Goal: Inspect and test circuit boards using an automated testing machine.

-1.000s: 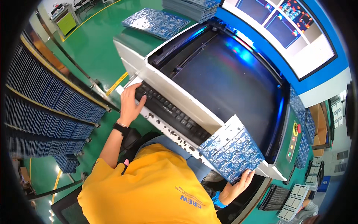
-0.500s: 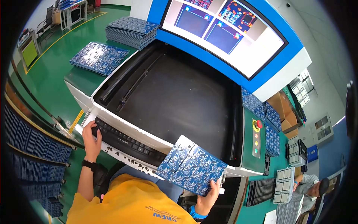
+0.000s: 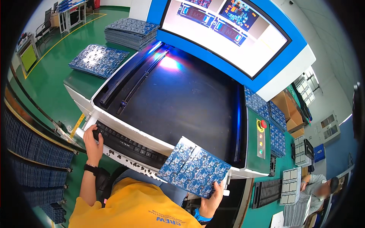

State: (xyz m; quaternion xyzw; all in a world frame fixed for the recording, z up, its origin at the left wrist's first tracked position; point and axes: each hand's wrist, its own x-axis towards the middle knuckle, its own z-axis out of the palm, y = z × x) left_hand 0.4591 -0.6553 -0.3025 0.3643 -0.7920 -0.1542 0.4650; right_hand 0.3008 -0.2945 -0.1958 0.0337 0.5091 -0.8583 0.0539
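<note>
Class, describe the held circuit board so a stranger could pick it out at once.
Start at the bright screen in its blue frame, then look down to the dark machine bed. Near the bed's right front corner, the right hand holds a blue circuit board by its edge. Unlike the stacked blue boards beside the bed, this one is hand-held.

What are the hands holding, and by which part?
The right hand holds the blue circuit board by its right edge, near the bottom corner. The left hand holds nothing, resting at the keyboard.
</note>
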